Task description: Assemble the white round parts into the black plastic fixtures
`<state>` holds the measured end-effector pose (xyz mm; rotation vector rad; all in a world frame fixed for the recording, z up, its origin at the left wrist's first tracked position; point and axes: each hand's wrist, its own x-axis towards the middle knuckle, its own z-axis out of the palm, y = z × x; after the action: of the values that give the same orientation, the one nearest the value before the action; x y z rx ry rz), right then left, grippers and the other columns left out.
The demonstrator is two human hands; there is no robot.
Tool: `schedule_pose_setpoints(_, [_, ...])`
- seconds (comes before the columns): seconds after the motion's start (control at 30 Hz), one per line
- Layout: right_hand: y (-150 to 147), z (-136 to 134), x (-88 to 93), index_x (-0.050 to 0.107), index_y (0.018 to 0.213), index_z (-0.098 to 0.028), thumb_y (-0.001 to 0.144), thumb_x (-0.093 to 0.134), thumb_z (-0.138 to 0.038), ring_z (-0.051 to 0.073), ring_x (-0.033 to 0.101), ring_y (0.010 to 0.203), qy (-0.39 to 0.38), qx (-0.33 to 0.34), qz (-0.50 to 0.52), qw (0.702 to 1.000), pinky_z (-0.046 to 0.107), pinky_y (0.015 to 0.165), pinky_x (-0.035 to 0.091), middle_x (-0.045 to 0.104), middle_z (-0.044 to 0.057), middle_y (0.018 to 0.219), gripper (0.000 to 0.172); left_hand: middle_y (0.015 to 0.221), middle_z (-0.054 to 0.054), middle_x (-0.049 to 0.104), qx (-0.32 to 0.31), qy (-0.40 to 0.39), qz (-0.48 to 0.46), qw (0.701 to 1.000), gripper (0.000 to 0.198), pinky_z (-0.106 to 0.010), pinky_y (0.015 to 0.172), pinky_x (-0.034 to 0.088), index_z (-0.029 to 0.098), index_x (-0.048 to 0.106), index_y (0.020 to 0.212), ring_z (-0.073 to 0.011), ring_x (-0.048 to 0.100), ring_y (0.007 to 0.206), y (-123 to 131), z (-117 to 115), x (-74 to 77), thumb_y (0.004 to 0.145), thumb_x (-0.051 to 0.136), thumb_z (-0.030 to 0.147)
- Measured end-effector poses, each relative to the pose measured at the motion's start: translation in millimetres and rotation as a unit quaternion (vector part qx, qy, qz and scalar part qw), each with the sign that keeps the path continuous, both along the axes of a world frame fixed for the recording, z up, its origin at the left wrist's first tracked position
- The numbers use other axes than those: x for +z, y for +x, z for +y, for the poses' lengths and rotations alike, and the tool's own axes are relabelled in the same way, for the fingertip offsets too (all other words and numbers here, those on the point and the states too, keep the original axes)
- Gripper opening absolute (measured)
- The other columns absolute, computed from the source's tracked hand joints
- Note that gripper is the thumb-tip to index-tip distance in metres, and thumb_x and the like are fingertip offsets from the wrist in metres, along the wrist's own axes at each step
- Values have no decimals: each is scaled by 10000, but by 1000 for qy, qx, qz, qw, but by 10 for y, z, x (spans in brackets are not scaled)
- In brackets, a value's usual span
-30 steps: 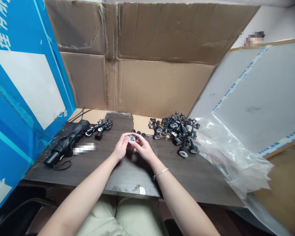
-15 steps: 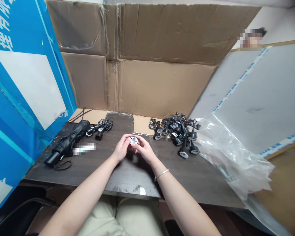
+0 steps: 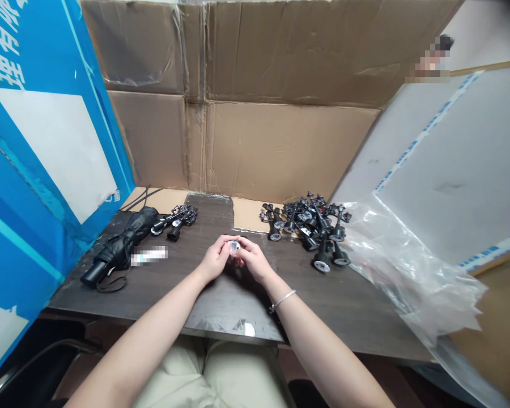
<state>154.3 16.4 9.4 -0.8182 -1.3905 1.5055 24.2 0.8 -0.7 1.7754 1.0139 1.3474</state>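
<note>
Between my two hands, over the middle of the dark table (image 3: 221,309), is a small part with a round, pale, silvery end face (image 3: 234,247). My left hand (image 3: 215,259) grips it from the left, fingers curled and thumb at the rim. On the other side my right hand (image 3: 254,262) closes round it too, its thumb by the face. The rest of the part is hidden by my fingers. To the right lies a pile of black parts (image 3: 310,241) with flared ends and pale discs. A smaller cluster of similar black parts (image 3: 176,224) sits to the left.
A folded black umbrella (image 3: 125,243) lies at the left, beside a blurred white strip (image 3: 149,256). Clear plastic sheeting (image 3: 416,277) hangs over the right edge. A cardboard wall (image 3: 289,150) stands behind, and a blue panel (image 3: 34,170) on the left. A person (image 3: 433,59) shows beyond the right partition.
My fingers and thumbs have shifted over the round end face, covering more of it. The part is still held in both hands. The view has moved slightly.
</note>
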Motion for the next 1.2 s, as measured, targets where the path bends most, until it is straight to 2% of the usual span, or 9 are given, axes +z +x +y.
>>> schedule_pose_setpoints(0.13, [0,-15,9,566,857,-171,592,599,-226,69,418,431,11,7,7,1000,209,422,329,508,-63,536,273,780,-38,621,-20,2,-17,1000,330,-270,610,492,182,548,1035,-138,585,654,-1,-13,34,855,386,407])
schedule_pose_setpoints(0.23, [17,-9,7,559,867,-178,600,612,-233,71,427,450,21,11,8,1000,209,425,348,511,-61,559,277,879,-58,626,-23,11,-20,999,324,-286,666,501,191,562,1030,-148,596,716,-4,-18,49,847,411,412])
schedule_pose_setpoints(0.33, [38,13,-1,556,894,-182,598,644,-255,76,439,462,37,12,-5,999,213,430,362,520,-57,578,317,971,-64,612,-38,-5,-25,999,336,-280,654,510,196,551,1050,-135,599,700,-4,-14,54,850,399,419])
schedule_pose_setpoints(0.5, [26,33,-14,560,986,-171,623,667,-337,72,402,451,48,-20,-16,999,220,432,332,488,-56,559,413,903,-46,618,-29,-51,-60,996,346,-270,629,513,188,519,1068,-131,593,671,-17,10,48,851,384,421])
schedule_pose_setpoints(0.73, [9,0,-2,575,1041,-157,650,653,-347,66,393,477,46,6,-16,999,214,470,312,477,-60,552,442,709,12,589,-47,-122,-92,987,307,-218,434,442,198,453,1021,-109,549,513,-26,16,37,825,415,432])
schedule_pose_setpoints(0.93, [34,21,-11,558,1028,-174,634,659,-314,78,434,507,50,26,-27,998,212,471,340,523,-42,616,430,672,16,598,-56,-127,-110,984,318,-222,462,454,187,444,950,-109,565,507,-21,-6,94,780,489,451])
schedule_pose_setpoints(1.2, [56,43,-18,542,1038,-161,626,644,-262,68,419,501,50,37,-63,996,198,454,341,494,-58,594,436,655,30,595,-44,-128,-73,988,328,-194,444,426,182,449,973,-74,519,437,-65,7,44,786,480,450])
